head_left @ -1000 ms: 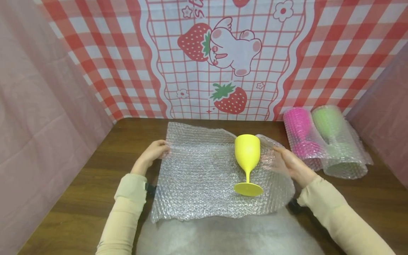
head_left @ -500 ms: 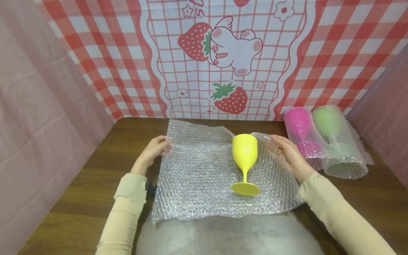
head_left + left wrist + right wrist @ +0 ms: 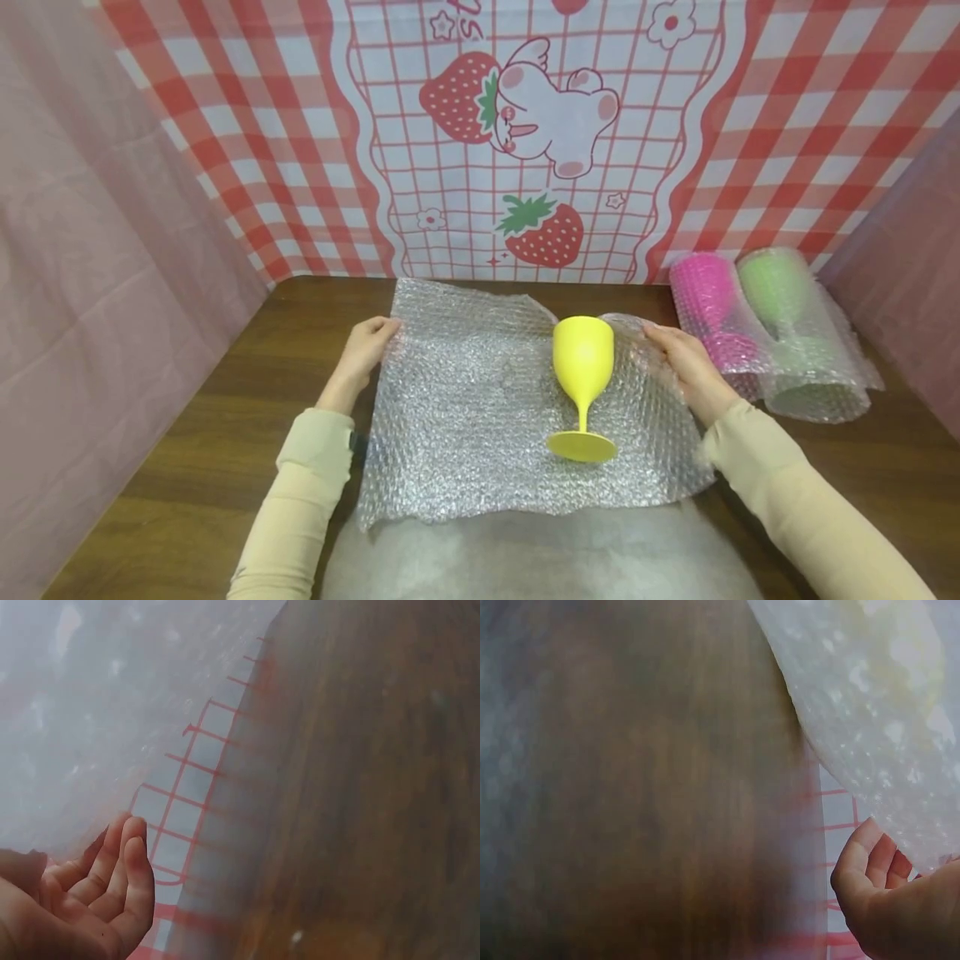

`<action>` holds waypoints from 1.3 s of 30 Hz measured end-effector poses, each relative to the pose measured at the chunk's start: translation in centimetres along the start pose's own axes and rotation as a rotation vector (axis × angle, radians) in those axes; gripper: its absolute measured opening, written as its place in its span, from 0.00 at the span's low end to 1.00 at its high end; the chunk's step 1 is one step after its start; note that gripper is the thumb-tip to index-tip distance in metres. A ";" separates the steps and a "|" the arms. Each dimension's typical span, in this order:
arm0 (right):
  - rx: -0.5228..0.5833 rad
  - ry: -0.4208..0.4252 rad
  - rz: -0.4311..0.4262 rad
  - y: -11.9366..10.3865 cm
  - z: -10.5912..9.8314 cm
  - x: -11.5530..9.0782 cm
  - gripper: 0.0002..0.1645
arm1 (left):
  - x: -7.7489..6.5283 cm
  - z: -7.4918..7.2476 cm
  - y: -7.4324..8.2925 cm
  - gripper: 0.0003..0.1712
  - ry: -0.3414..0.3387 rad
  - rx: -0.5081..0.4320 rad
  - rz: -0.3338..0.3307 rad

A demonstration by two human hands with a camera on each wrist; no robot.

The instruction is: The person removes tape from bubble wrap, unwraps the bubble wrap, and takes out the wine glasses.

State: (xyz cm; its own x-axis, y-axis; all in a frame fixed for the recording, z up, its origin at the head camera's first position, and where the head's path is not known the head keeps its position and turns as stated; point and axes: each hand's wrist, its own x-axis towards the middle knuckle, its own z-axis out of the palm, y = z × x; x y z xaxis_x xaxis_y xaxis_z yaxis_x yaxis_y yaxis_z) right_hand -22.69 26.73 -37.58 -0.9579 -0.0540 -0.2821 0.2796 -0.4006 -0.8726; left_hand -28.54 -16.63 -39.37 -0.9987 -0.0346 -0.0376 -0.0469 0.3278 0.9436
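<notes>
A yellow goblet [image 3: 582, 358] lies on a sheet of bubble wrap [image 3: 465, 417], right of its middle, with its foot toward me. My left hand [image 3: 365, 346] pinches the sheet's left edge near the far corner. On the opposite side my right hand [image 3: 688, 367] grips the right edge, which curls up beside the goblet's bowl. In the left wrist view the fingers [image 3: 139, 877] are bent at the edge of the plastic. The right wrist view has the wrap [image 3: 885, 712] hanging from the fingers, with a faint yellow tint showing through it.
At the back right lie a pink goblet [image 3: 705, 292] and a green goblet [image 3: 776, 287], each rolled in bubble wrap. A pale grey surface [image 3: 540, 554] lies at the near edge of the brown wooden table [image 3: 195, 467]. A strawberry-print cloth [image 3: 555, 158] hangs behind.
The goblet shifts slightly left, then back right on the wrap. My left hand moves a little away from me along the sheet's edge. My right hand has moved slightly farther back.
</notes>
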 end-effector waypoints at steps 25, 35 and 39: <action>-0.162 0.097 0.003 0.3 -0.7 0.3 0.17 | 0.2 -0.7 -0.9 0.23 -0.019 0.008 -0.149; -0.220 0.128 0.022 0.3 -0.8 0.5 0.17 | 0.1 -0.7 -1.1 0.23 -0.054 -0.126 -0.189; -0.270 0.160 0.020 0.3 -0.7 0.5 0.14 | 0.1 -0.9 -1.1 0.24 -0.059 -0.141 -0.210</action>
State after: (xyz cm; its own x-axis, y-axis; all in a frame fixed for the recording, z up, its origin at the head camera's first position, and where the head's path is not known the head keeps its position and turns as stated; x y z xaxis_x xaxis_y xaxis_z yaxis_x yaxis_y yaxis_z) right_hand -23.09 27.22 -38.27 -0.9356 0.0934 -0.3404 0.3258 -0.1421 -0.9347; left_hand -28.54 -17.84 -40.16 -0.9669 -0.0314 -0.2533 -0.2547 0.1845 0.9493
